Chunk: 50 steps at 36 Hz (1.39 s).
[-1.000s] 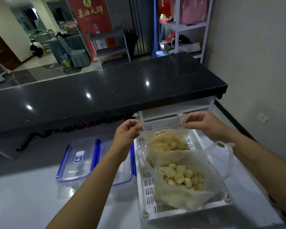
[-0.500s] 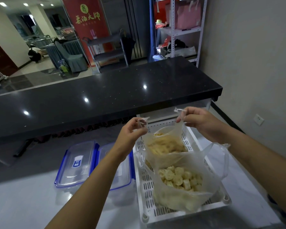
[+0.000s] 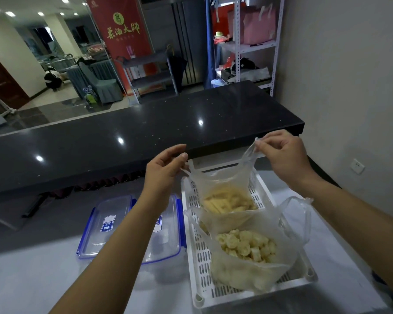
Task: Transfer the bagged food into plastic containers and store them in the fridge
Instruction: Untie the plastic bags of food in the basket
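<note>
**Both hands hold the far bag open over the basket**

At centre frame, the left hand (image 3: 163, 168) pinches one handle of the far bag (image 3: 227, 200), and the right hand (image 3: 284, 155) pinches the other, higher up. The bag, holding pale yellow strips, sits in the upper half of the white basket (image 3: 195, 264). A near bag (image 3: 247, 252) of pale chunks lies below it. Two lidded plastic containers (image 3: 104, 227) rest just left of the basket, under the black counter (image 3: 123, 137).

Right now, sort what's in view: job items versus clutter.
Job: far bag of strips, pinched by left hand and right hand; near bag of chunks; white basket; two lidded containers.
Clutter: black counter; shelving; red banner.
</note>
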{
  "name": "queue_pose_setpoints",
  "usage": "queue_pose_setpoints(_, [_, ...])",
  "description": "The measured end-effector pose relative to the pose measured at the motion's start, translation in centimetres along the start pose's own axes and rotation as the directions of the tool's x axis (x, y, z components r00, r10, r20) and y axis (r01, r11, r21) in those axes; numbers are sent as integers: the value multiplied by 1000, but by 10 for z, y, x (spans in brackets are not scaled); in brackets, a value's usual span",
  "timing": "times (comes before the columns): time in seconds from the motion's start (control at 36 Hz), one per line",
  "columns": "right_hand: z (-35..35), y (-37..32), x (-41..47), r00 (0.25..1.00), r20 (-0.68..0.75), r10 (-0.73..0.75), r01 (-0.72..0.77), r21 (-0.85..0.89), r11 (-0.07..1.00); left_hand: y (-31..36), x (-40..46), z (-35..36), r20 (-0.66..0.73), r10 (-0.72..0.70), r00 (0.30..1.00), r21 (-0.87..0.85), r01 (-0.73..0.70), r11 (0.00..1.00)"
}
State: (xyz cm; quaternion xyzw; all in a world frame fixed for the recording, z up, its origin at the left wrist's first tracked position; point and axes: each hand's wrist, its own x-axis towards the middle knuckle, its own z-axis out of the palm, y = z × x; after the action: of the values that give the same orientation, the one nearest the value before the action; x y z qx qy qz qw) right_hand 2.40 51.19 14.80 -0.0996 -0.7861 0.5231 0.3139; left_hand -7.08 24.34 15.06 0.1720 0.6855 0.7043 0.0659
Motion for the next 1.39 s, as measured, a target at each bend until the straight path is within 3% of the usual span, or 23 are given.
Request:
queue_pose_setpoints(0.08, [-2, -3, 2, 981, 153, 122, -134, 70, 988, 5, 2, 0, 46, -53, 998, -158, 60, 986])
queue_pose_setpoints(0.17, [-6, -9, 5, 864, 421, 275, -392, 221, 893, 9, 1, 3, 76, -88, 993, -240, 104, 965])
queue_pose_setpoints(0.31, [-17, -9, 8, 761, 606, 231, -519, 355, 778, 12, -6, 6, 142, -105, 984, -258, 139, 956])
queue_pose_setpoints(0.47, [-29, -6, 14, 716, 668, 204, -650, 531, 543, 12, -11, 4, 209, -125, 970, -261, 179, 949])
queue_pose_setpoints(0.67, [-23, -11, 16, 761, 598, 252, -631, 589, 506, 15, -10, 2, 243, -150, 958, -282, 217, 934])
queue_pose_setpoints(0.78, [-18, -13, 14, 762, 569, 309, -645, 711, 281, 20, -10, 6, 225, -166, 960, -256, 223, 941])
queue_pose_setpoints(0.86, [-17, -18, 18, 760, 533, 372, -642, 704, 303, 28, -6, 10, 192, -129, 973, -285, 181, 941])
queue_pose_setpoints(0.97, [-30, -30, 36, 811, 512, 282, -583, 744, 326, 43, 3, 10, 175, -41, 984, -363, 103, 926])
queue_pose_setpoints(1.03, [-32, -33, 43, 817, 511, 266, -576, 710, 404, 45, 7, 13, 167, -33, 985, -317, 85, 945])
queue_pose_setpoints(1.08, [-28, -30, 47, 784, 523, 335, -619, 612, 492, 43, 9, 18, 187, -98, 977, -245, 143, 959])
queue_pose_setpoints(1.17, [-23, -25, 50, 711, 537, 454, -700, 488, 521, 36, 11, 22, 228, -221, 948, -223, 272, 936])
queue_pose_setpoints(1.28, [-30, -20, 60, 741, 530, 412, -669, 537, 514, 34, 20, 17, 237, -193, 952, -302, 261, 917])
queue_pose_setpoints(1.39, [-25, -13, 58, 707, 567, 423, -702, 488, 519, 35, 19, 24, 267, -244, 932, -219, 306, 927])
